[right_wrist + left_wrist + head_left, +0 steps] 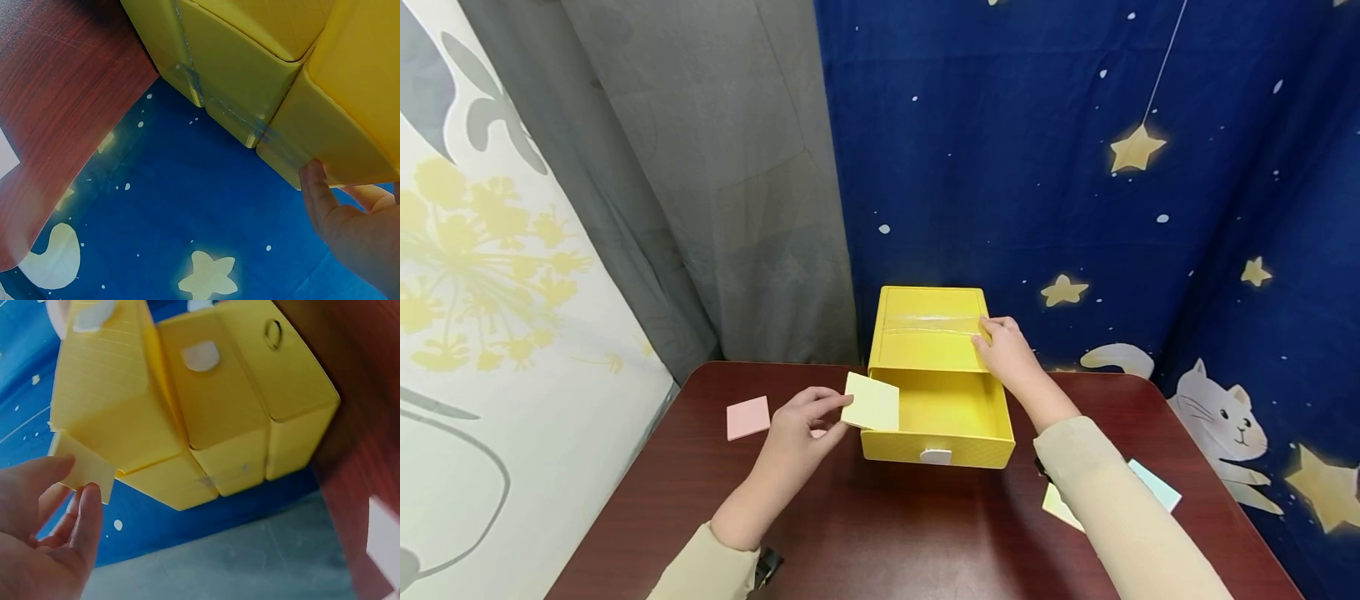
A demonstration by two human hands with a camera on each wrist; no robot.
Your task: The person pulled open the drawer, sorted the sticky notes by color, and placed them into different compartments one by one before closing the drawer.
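My left hand (801,429) pinches a pale yellow sticky-note pad (876,404) between thumb and fingers. The pad overlaps the left front of the open top drawer (958,408) in the head view. In the left wrist view, the pad (87,469) is close beside that drawer's outer wall. The yellow drawer unit (932,304) has three tiers, and its pulled-out top drawer has a white pull tab (936,457). My right hand (1006,354) rests on the unit's upper right edge. Its fingers (317,187) press the side wall in the right wrist view.
A pink pad (748,418) lies on the dark red table (917,533) at left. At right, a pale yellow pad (1060,508) and a light blue pad (1157,485) lie partly behind my right sleeve. Grey and blue curtains (970,167) hang behind the unit.
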